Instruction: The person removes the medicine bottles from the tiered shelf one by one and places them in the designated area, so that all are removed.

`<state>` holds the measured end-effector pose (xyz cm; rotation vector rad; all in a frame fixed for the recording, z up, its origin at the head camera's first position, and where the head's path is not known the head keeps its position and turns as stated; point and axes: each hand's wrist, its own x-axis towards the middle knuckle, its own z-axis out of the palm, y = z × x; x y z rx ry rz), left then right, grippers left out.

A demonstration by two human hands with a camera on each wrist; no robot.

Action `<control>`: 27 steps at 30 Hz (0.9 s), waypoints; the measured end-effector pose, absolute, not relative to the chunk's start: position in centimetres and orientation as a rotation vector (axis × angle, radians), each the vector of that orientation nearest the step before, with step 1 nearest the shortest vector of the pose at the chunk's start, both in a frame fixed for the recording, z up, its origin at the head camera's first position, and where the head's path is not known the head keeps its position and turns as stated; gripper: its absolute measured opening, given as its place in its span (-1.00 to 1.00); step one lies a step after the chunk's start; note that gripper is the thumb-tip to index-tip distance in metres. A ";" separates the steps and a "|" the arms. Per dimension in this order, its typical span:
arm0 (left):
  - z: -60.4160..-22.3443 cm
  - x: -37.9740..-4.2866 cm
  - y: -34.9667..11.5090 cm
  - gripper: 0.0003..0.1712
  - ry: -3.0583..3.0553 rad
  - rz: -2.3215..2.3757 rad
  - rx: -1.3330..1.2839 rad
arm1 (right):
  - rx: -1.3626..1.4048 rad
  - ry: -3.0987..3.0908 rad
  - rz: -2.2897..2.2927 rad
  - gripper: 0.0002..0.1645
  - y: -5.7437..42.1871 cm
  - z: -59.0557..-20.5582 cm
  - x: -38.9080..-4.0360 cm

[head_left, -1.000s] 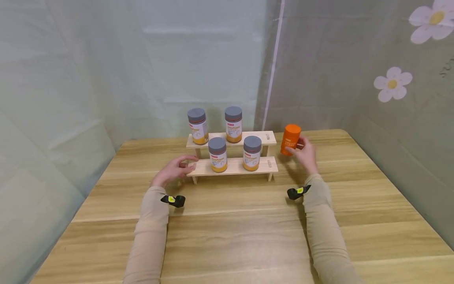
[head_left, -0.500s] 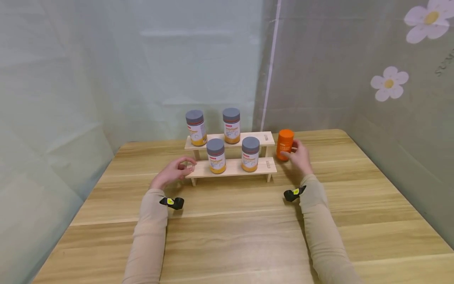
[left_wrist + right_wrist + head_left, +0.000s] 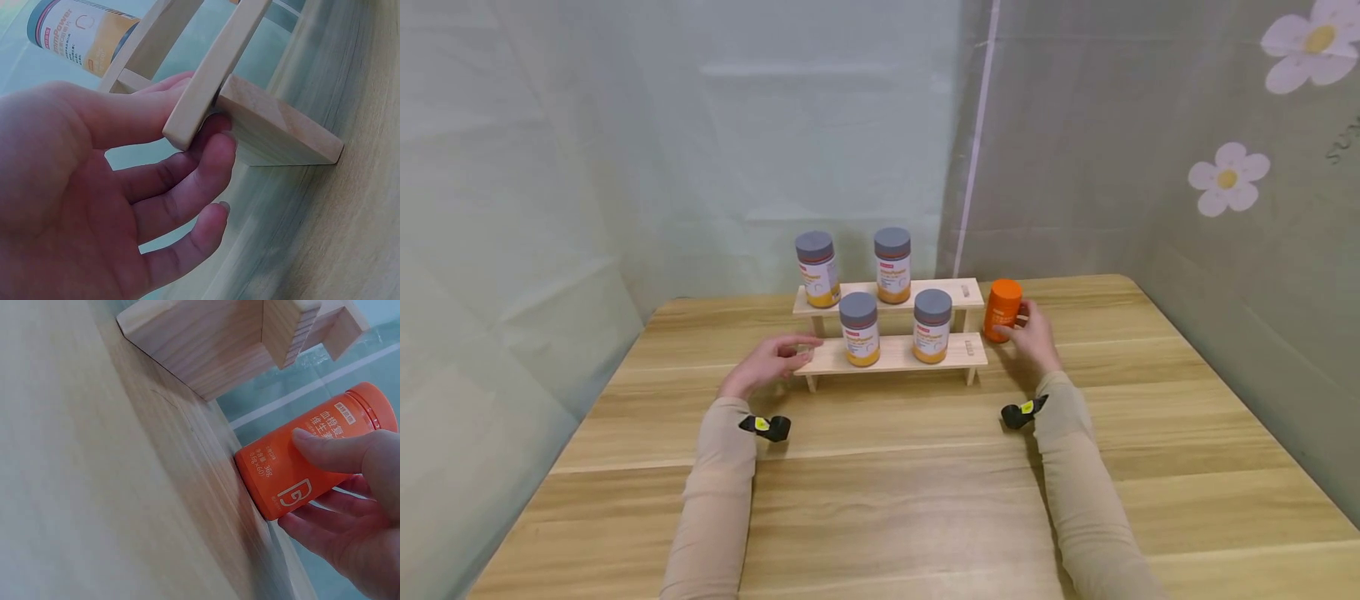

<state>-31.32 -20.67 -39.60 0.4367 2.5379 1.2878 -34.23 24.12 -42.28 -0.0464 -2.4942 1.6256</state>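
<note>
My right hand [image 3: 1036,337] grips an orange supplement bottle [image 3: 1002,310] with an orange lid. In the right wrist view my thumb lies across the label and my fingers wrap its far side; the bottle's base [image 3: 256,487] is right at the tabletop, beside the stand's right end. On the other side, my left hand [image 3: 767,362] pinches the left end of the lower board of a two-tier wooden stand [image 3: 893,356]. The left wrist view shows the thumb over the board end [image 3: 187,115] and the fingers curled below it.
Two grey-lidded bottles, one at the left [image 3: 818,271] and one near the middle [image 3: 892,267], stand on the upper board [image 3: 943,292]. Two more, left [image 3: 861,329] and right [image 3: 932,327], stand on the lower one. A pale curtain [image 3: 820,125] hangs behind the wooden table [image 3: 895,500].
The orange bottle has come down and left toward the stand's right end in my right hand, reaching the tabletop. My left hand stays at the stand's left end.
</note>
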 end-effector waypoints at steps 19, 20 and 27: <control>-39.7 -31.5 -20.6 -0.43 2.512 1.291 0.336 | -0.023 -2.539 1.645 -0.25 24.3 -42.6 -34.4; -39.7 -31.5 -20.6 -0.43 2.514 1.288 0.331 | -0.023 -2.537 1.645 -0.25 24.4 -42.6 -34.4; -39.7 -31.5 -20.6 -0.42 2.508 1.290 0.315 | -0.015 -2.540 1.643 -0.23 24.3 -42.6 -34.3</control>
